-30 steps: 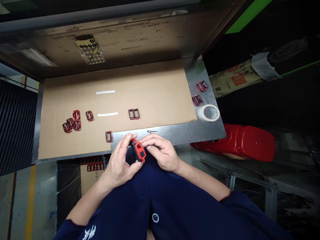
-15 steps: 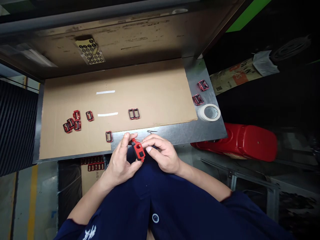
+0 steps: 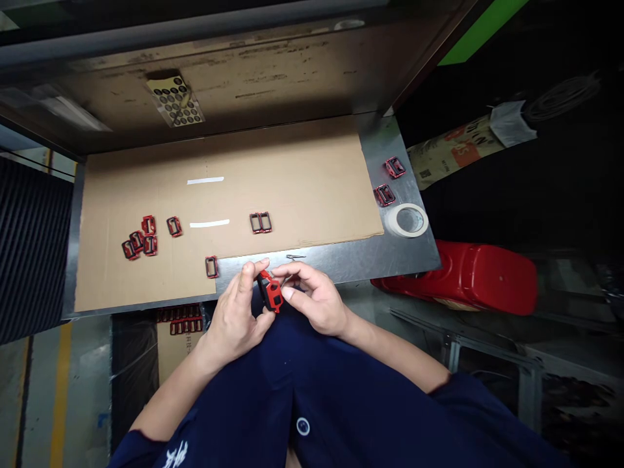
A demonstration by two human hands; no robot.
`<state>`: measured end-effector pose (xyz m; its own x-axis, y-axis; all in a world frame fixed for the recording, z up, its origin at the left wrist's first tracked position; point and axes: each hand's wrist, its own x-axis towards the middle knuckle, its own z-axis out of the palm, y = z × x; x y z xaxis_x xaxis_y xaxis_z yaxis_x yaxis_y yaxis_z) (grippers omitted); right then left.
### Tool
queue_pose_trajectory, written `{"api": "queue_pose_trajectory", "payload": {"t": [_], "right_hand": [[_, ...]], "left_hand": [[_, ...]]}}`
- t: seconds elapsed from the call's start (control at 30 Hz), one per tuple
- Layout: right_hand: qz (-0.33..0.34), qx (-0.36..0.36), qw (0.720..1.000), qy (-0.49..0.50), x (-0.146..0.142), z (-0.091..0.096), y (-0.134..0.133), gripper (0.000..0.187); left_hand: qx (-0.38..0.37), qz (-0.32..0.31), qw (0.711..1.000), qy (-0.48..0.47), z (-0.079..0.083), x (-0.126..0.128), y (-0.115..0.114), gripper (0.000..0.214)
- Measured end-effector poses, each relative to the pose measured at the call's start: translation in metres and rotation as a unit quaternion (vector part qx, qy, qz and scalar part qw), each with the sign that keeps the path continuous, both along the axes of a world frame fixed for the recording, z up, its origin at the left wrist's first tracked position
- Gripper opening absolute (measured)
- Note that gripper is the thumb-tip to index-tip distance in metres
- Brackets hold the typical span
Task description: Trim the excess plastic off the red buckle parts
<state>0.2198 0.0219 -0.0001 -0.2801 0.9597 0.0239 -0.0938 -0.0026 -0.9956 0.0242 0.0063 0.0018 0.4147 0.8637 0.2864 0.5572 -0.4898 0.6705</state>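
Between my left hand (image 3: 234,313) and my right hand (image 3: 312,300) I pinch a small red and black plastic part (image 3: 270,292), held above my lap at the metal table edge. Its far end sits under my fingertips, and its inner side is hidden. Red-and-black rectangular frames lie on the brown cardboard sheet (image 3: 292,175): a loose cluster (image 3: 143,237) at the left, a pair (image 3: 260,223) at the middle, and a single frame (image 3: 211,266) close to my left hand. A tiny metal pin (image 3: 295,257) lies on the steel just beyond my right hand.
Further frames (image 3: 385,195) sit on the bare steel sheet (image 3: 390,162) at the right, near a roll of masking tape (image 3: 408,220). Beyond the table's right edge lies a red plastic canister (image 3: 482,278). A sheet of round black stickers (image 3: 175,101) lies at the back.
My right fingers have opened a little and drawn back from the part, which now stands more upright between my hands. The objects on the table have not moved.
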Motion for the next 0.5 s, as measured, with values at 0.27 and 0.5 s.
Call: {"api": "queue_pose_trajectory", "payload": {"t": [0.27,0.5], "right_hand": [[-0.014,0.029,0.998,-0.051,-0.0068,0.0041,-0.0014,0.045],[-0.007,0.037,0.999,0.032,-0.0069,0.0028,-0.0005,0.027]], "left_hand": [[0.098,-0.023,0.995,0.029,-0.0044,-0.0035,0.0028,0.115],[0.111,0.001,0.993,0.037,-0.0006,-0.0029,0.0041,0.116]]}}
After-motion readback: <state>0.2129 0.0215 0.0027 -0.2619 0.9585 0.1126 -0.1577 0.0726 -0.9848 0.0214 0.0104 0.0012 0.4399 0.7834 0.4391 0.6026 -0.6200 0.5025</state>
